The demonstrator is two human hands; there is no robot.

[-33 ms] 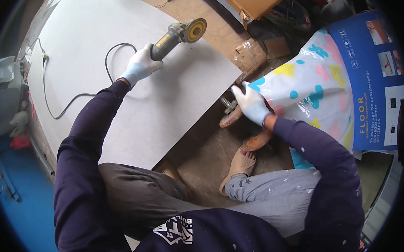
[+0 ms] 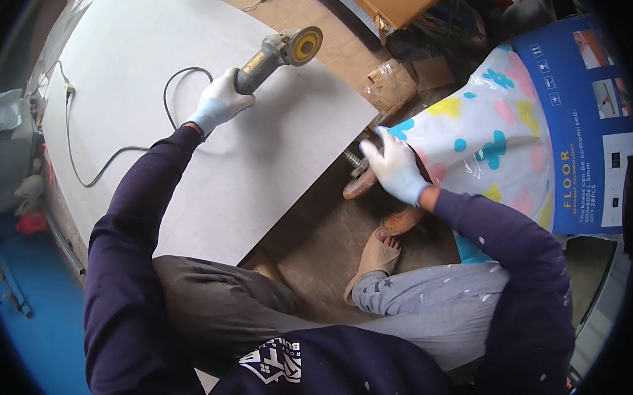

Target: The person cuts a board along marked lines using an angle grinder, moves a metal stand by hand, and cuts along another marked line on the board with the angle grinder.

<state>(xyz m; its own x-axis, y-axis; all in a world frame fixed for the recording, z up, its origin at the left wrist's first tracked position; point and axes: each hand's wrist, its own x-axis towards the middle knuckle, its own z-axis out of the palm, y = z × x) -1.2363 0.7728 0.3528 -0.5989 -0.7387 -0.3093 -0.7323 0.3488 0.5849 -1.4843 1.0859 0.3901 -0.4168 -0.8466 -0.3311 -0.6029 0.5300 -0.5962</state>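
L hand (image 2: pixel 218 103) clenched round angle grinder (image 2: pixel 280 51), disc at 12 o'clock over grey board (image 2: pixel 194 86). R hand (image 2: pixel 395 166) fingers grasping metal part (image 2: pixel 356 172) at 3. Risk: cord (image 2: pixel 121 132) snags, grinder kicks.

The grinder (image 2: pixel 280 55) sits above the board (image 2: pixel 193 121), its cable (image 2: pixel 106 156) on the board; a box (image 2: pixel 588 124) lies right.

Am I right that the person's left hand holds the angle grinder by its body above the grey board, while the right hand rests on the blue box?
Not quite. The head view shows the right hand on a tool at the board's edge, beside the patterned plastic sheet, not the blue box. The left hand does hold the angle grinder.
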